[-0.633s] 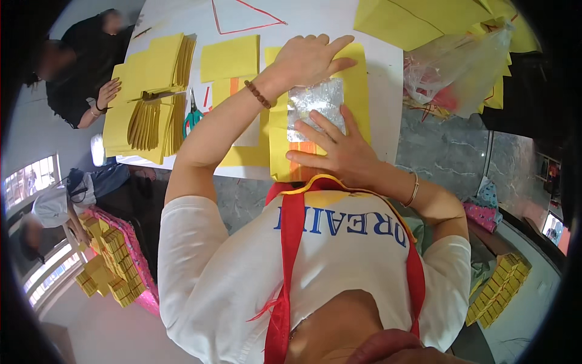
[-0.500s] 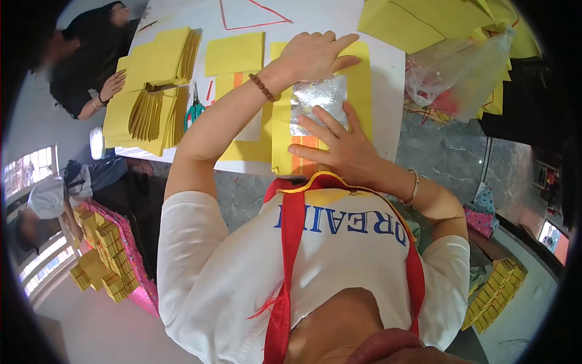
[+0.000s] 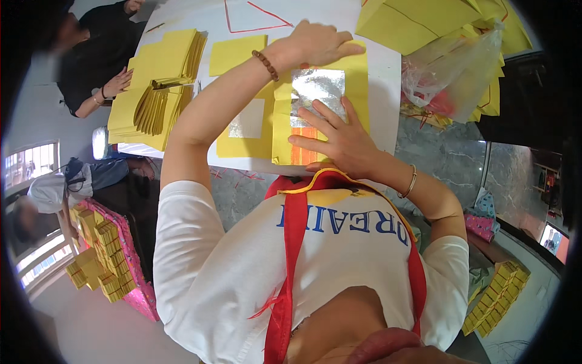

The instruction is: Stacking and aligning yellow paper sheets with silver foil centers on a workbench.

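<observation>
A yellow paper sheet lies on the white table in front of me, with a silver foil square and an orange striped patch on it. My left hand, a brown bead bracelet at its wrist, reaches across the sheet's far edge. Its thumb is stretched along that edge; the other fingertips are partly hidden. My right hand lies spread, with fingers on the lower part of the foil and the orange patch. Left of the sheet, a second yellow sheet carries a pale square.
Stacks of folded yellow paper fill the table's left side, where a co-worker's hand rests. Large yellow paper pieces and a clear plastic bag are at the right edge. Yellow bundles stand low at right.
My left hand has slid a little farther up to the sheet's far edge, its thumb now closer to the fingers. My right hand stays spread on the sheet.
</observation>
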`<state>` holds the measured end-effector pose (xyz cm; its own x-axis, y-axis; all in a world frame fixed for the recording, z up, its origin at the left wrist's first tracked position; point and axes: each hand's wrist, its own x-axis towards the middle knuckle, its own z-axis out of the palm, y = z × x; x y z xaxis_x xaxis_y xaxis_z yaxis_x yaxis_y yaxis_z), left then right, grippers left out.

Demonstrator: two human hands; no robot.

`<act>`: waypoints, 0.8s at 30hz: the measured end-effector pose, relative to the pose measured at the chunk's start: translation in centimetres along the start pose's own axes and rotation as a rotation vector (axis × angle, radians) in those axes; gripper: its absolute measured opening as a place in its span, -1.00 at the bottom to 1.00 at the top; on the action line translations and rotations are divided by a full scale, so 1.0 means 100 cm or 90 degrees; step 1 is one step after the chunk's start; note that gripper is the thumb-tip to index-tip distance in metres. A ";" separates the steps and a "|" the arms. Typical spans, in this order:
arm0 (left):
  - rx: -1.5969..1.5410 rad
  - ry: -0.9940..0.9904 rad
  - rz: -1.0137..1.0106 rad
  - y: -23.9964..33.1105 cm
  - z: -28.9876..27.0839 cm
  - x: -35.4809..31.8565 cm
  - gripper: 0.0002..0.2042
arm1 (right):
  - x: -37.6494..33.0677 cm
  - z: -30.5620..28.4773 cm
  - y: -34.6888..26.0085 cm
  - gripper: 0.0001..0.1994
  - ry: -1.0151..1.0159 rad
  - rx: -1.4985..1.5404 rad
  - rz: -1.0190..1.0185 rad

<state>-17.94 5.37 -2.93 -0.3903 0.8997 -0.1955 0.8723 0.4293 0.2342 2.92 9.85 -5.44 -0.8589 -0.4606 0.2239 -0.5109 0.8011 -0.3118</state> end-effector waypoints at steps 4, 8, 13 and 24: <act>-0.081 0.004 -0.009 0.006 0.009 0.023 -0.35 | 0.002 0.000 0.003 -0.60 -0.003 -0.004 -0.001; -0.117 -0.063 0.038 -0.010 0.027 0.044 -0.37 | 0.001 0.005 0.008 -0.60 0.022 -0.038 -0.009; -0.169 -0.020 0.028 -0.011 0.037 0.043 -0.44 | 0.000 0.015 0.012 -0.56 0.041 -0.054 -0.006; -0.484 0.301 0.147 -0.014 0.018 0.015 -0.56 | 0.005 0.005 0.004 -0.62 -0.009 -0.055 0.006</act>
<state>-19.22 5.94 -5.26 -0.4568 0.8362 0.3035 0.5801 0.0213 0.8143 2.23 9.78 -5.90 -0.8640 -0.4585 0.2079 -0.4990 0.8350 -0.2321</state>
